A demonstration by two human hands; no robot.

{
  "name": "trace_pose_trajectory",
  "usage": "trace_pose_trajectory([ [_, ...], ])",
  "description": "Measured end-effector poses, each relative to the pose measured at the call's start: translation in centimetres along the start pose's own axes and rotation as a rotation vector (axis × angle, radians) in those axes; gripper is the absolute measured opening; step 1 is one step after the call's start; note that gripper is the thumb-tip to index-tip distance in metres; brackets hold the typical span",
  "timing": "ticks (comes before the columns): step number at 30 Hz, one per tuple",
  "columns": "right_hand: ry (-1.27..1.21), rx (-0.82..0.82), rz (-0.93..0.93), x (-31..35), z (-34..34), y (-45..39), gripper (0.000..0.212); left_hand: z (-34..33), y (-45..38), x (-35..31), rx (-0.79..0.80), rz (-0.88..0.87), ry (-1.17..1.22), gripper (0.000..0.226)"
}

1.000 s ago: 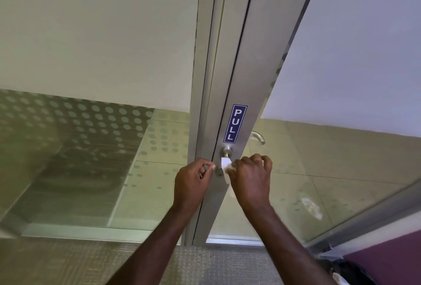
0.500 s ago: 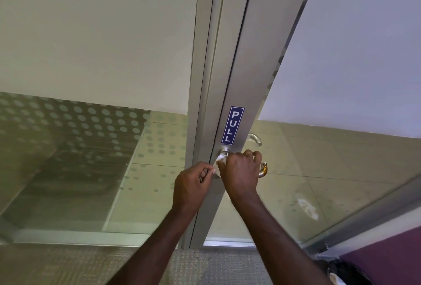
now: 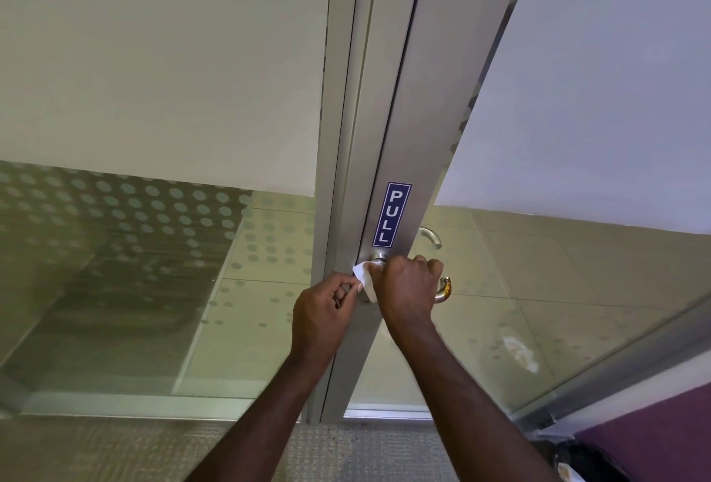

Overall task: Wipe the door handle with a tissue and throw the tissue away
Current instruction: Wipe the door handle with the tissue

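A metal door handle (image 3: 443, 289) sticks out from the aluminium door stile, just below a blue PULL sticker (image 3: 391, 214). My right hand (image 3: 404, 293) wraps around the handle with a white tissue (image 3: 363, 277) pressed against it; only the handle's curved tip shows past my fingers. My left hand (image 3: 325, 312) rests at the door's edge beside the lock, its fingers pinched on the tissue's lower left corner. A second handle (image 3: 433, 237) is visible through the glass on the door's far side.
The glass door (image 3: 577, 135) is frosted above and clear below, with a fixed glass panel (image 3: 154, 96) to its left. Carpet (image 3: 365, 454) lies at my feet. A purple surface (image 3: 661, 439) and a dark object sit at the bottom right.
My right hand has slid with the tissue up and along the handle, from the lock area to the handle's base and grip. My left hand has hardly moved.
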State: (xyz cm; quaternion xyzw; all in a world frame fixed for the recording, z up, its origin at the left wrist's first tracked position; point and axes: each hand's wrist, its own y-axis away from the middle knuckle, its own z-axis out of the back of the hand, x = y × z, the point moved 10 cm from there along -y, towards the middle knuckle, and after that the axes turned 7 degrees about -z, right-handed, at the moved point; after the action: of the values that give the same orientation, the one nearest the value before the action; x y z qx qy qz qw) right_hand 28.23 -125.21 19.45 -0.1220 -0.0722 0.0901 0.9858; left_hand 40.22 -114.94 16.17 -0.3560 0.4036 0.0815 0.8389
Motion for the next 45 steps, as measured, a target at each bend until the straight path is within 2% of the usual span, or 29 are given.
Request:
trace_pose_trajectory([
  [4, 0.085, -0.045, 0.081, 0.7, 0.2, 1.4, 0.018, 0.6, -0.2, 0.4, -0.011, 0.007, -0.01, 0.004],
  [6, 0.107, -0.073, 0.091, 0.5, 0.1, 2.0, 0.018, 0.8, -0.3, 0.6, -0.017, 0.003, -0.011, 0.004],
  [12, 0.004, -0.016, 0.022, 0.3, -0.2, 0.4, 0.029, -0.3, 0.1, 0.8, -0.004, 0.017, -0.008, 0.005],
  [21, 0.115, -0.129, 0.255, -1.4, 0.0, 3.4, 0.003, -1.5, -0.4, 0.0, 0.007, 0.009, 0.011, 0.006],
  [26, 0.069, -0.096, 0.212, -0.1, 0.6, 2.4, 0.019, -1.5, -0.7, 0.1, -0.02, 0.021, 0.0, 0.009],
  [31, 0.016, 0.019, 0.155, 0.6, -0.1, 0.8, 0.022, -1.6, -0.8, 0.2, -0.023, 0.021, -0.006, 0.008],
  [33, 0.029, -0.011, 0.207, 0.2, 0.1, 1.4, 0.025, -1.7, -0.7, 0.4, -0.027, 0.025, 0.002, 0.008],
  [37, 0.061, -0.112, 0.407, -2.2, 1.0, 2.7, 0.009, -2.2, -0.4, 0.8, -0.025, 0.034, 0.029, 0.009],
  [40, 0.062, -0.146, 0.525, -4.7, 2.1, 2.4, 0.017, -2.6, -0.3, 1.5, -0.041, 0.052, 0.052, 0.01],
  [45, 0.072, -0.157, 0.607, -8.2, 2.7, 1.5, 0.028, -3.1, -0.4, 2.1, -0.099, 0.073, 0.08, 0.01],
])
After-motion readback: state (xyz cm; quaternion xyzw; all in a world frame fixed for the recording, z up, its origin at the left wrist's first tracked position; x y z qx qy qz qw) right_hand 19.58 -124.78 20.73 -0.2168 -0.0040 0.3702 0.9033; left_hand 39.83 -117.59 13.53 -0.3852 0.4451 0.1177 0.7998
